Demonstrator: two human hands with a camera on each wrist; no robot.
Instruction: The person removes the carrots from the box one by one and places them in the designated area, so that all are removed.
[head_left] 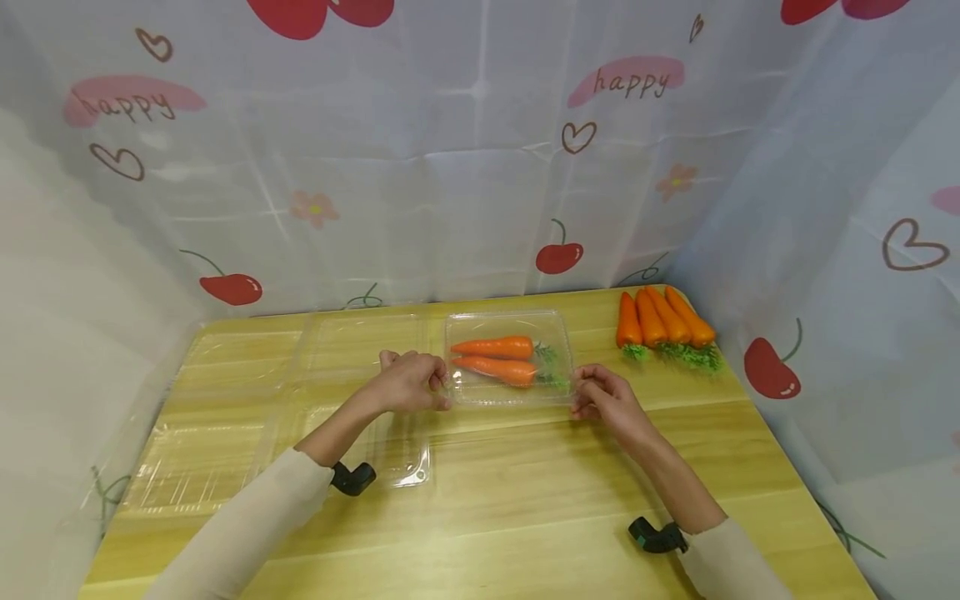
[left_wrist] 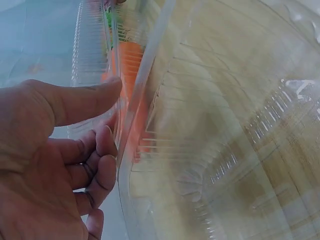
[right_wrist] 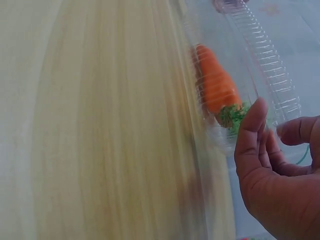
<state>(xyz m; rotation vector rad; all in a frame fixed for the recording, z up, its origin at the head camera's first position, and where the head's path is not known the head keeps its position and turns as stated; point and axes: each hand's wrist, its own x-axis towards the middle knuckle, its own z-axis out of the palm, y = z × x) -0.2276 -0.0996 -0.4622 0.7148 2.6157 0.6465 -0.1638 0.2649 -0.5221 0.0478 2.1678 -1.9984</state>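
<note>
A clear plastic box (head_left: 510,396) lies on the table with two orange carrots (head_left: 495,347) inside, green tops to the right. Its lid appears to be down over them. At the box's left edge, my left hand (head_left: 408,383) pinches the rim between thumb and fingers. My right hand (head_left: 609,404) holds the right edge near the front corner with curled fingers. In the left wrist view, thumb and fingertips meet the box's clear rim (left_wrist: 120,105). The right wrist view has thumb and forefinger at the box end beside a carrot's green top (right_wrist: 232,117).
Several carrots (head_left: 660,321) lie side by side at the back right of the wooden table (head_left: 517,508). Several clear plastic boxes (head_left: 217,458) spread over the left side, one partly under my left arm. A printed curtain (head_left: 450,192) stands behind the table.
</note>
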